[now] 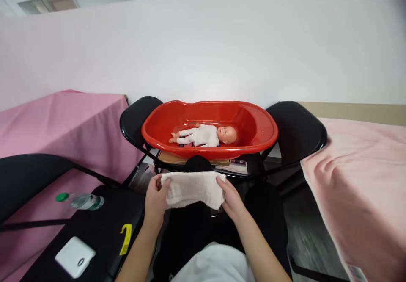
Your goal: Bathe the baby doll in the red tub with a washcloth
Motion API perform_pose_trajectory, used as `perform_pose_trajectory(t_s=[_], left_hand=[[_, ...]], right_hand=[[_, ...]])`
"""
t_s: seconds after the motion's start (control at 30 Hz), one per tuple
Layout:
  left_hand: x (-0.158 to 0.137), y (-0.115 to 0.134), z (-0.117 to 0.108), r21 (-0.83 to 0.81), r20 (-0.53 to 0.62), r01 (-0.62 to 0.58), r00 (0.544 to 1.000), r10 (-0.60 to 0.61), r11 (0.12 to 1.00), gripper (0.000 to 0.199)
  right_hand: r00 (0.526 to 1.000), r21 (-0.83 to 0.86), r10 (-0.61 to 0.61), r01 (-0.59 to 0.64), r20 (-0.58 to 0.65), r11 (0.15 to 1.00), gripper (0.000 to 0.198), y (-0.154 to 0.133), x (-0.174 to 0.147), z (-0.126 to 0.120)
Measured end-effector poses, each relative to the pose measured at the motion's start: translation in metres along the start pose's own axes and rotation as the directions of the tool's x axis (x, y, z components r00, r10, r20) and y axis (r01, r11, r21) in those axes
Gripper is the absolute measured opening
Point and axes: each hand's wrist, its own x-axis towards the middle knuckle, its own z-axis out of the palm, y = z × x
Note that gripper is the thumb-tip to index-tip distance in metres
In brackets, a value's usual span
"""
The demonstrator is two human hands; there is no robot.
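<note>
A white cloth (193, 189) is stretched between my two hands above my lap. My left hand (157, 195) pinches its left end, and my right hand (231, 197) pinches the right end; its lower edge hangs loose. Beyond it, a baby doll (204, 135) in white clothes lies on its back inside a red baby bathtub (209, 150). The doll's head points right and its bare feet point left. Neither hand touches the doll or the tub.
Black chairs (293, 129) stand around the tub. At left, a chair seat holds a green-capped water bottle (87, 201), a white device (75, 257) and a yellow tag (126, 239). Pink cloths cover surfaces at left (63, 125) and right (355, 180). A white wall (215, 53) rises behind.
</note>
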Motion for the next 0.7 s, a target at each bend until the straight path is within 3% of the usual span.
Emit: perform_pose_trajectory(t_s=[0.07, 0.13, 0.2, 0.23, 0.3, 0.4, 0.53, 0.7], left_hand=[[0.001, -0.018, -0.006, 0.099, -0.038, 0.017, 0.999, -0.013, 0.995, 0.066], [0.000, -0.037, -0.012, 0.211, -0.060, 0.054, 0.997, -0.042, 0.976, 0.068], [-0.002, -0.052, -0.016, 0.257, 0.028, 0.093, 0.994, -0.103, 0.962, 0.067], [-0.004, -0.058, -0.017, 0.258, 0.097, 0.112, 0.985, -0.142, 0.960, 0.067], [-0.007, -0.064, -0.016, 0.252, 0.187, 0.163, 0.959, -0.213, 0.954, 0.071], [-0.009, -0.064, -0.011, 0.230, 0.181, 0.245, 0.940, -0.289, 0.942, 0.078], [-0.005, -0.062, -0.004, 0.110, 0.197, 0.330, 0.917, -0.345, 0.938, 0.077], [-0.012, -0.057, -0.005, -0.010, 0.168, 0.337, 0.929, -0.331, 0.941, 0.058]], right_hand=[[0.985, -0.196, -0.132, 0.108, -0.113, 0.975, 0.052, 0.003, -0.001, -0.006], [0.913, -0.410, -0.319, 0.196, -0.256, 0.891, 0.052, 0.008, -0.004, -0.015], [0.833, -0.566, -0.462, 0.231, -0.305, 0.791, 0.050, 0.013, -0.010, -0.023], [0.836, -0.607, -0.471, 0.224, -0.282, 0.762, 0.050, 0.016, -0.014, -0.025], [0.910, -0.643, -0.371, 0.174, -0.183, 0.746, 0.050, 0.023, -0.020, -0.024], [0.973, -0.631, -0.199, 0.083, -0.116, 0.772, 0.050, 0.037, -0.023, -0.014], [0.966, -0.495, -0.214, 0.116, -0.147, 0.861, 0.049, 0.050, -0.015, -0.007], [0.950, -0.544, -0.283, 0.171, -0.130, 0.822, 0.053, 0.037, -0.015, -0.015]])
